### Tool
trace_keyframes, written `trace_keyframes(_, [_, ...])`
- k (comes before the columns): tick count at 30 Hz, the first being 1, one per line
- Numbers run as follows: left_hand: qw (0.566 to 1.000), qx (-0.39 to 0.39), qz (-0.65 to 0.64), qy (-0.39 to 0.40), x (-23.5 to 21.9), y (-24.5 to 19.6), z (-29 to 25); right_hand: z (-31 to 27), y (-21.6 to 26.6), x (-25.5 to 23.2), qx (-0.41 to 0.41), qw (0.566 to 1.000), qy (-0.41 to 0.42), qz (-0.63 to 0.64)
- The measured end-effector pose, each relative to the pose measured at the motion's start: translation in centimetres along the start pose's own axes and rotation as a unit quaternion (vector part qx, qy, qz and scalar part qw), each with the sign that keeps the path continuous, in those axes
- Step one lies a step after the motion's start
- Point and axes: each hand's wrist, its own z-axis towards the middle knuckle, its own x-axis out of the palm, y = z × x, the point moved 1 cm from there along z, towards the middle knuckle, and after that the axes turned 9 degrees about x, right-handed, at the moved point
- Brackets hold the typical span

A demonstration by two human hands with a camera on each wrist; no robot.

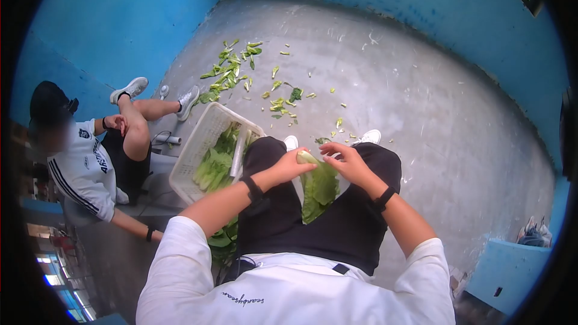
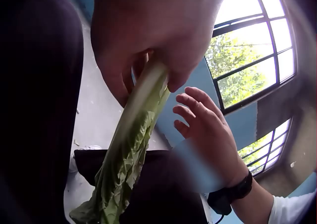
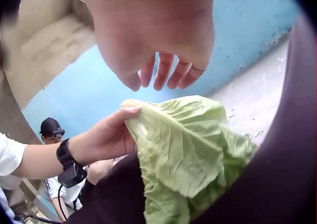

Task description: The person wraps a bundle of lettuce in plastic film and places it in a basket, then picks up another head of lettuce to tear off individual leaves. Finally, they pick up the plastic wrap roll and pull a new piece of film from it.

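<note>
A bunch of green leaves [image 1: 319, 189] with a pale stalk hangs down between the knees, held at its stalk end by the left hand [image 1: 293, 167]. In the left wrist view, the left hand [image 2: 153, 36] pinches the pale stalk above the crinkled leaves [image 2: 126, 159]. The right hand [image 1: 349, 162] is beside the stalk end, its fingers relaxed and holding nothing. In the right wrist view, the right hand [image 3: 158, 46] hovers over the leaves [image 3: 183, 149] with a gap, fingers loosely spread, while the left thumb lies on the stalk.
A white plastic basket [image 1: 188, 159] with leafy greens [image 1: 214, 168] stands at the left. More leaves lie beside the left thigh. Leaf scraps [image 1: 226, 75] are scattered on the grey floor [image 1: 421, 90]. Another person [image 1: 84, 156] sits at the left by a blue wall [image 1: 132, 18].
</note>
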Motion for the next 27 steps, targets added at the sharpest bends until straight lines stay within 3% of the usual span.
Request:
trace_keyframes(4, [0.993, -0.040, 0.099, 0.051, 1.3, 1.5, 1.7, 1.7, -3.0, 0.4, 0.052, 0.993, 0.095, 0.043])
trace_keyframes(7, [0.992, -0.032, 0.105, 0.068, 2.2, 1.9, 2.3, 2.3, -4.5, 0.4, 0.079, 0.987, 0.132, 0.039])
trace_keyframes(10, [0.982, -0.021, 0.162, 0.089, 2.1, 0.0, 2.3, 2.9, -5.3, 0.0, 0.121, 0.981, 0.141, 0.064])
trace_keyframes(11, [0.990, -0.017, 0.117, 0.079, 2.0, -0.1, 2.4, 3.1, -5.5, -0.5, 0.119, 0.984, 0.124, 0.053])
trace_keyframes(13, [0.998, -0.011, 0.029, 0.056, 2.1, -0.6, 2.2, 2.4, -3.6, -1.7, 0.114, 0.989, 0.091, 0.034])
trace_keyframes(16, [0.996, -0.003, 0.065, 0.059, 1.5, -4.6, 1.9, 1.1, -0.9, -2.7, 0.072, 0.994, 0.071, 0.044])
trace_keyframes(19, [0.994, 0.055, 0.091, 0.039, 2.9, -8.7, 1.0, -1.1, 1.7, -3.6, 0.035, 0.996, 0.056, 0.054])
trace_keyframes(22, [0.955, 0.208, 0.211, 0.015, 4.3, -10.3, 0.7, -4.1, 4.2, -4.3, -0.001, 0.996, 0.022, 0.090])
trace_keyframes(25, [0.977, 0.122, 0.161, 0.072, 5.2, -13.4, -0.6, -7.1, 7.1, -4.9, 0.046, 0.999, 0.006, 0.014])
trace_keyframes(27, [0.963, 0.149, 0.208, 0.083, 5.7, -14.1, -1.7, -9.3, 8.7, -4.8, 0.061, 0.998, -0.002, 0.016])
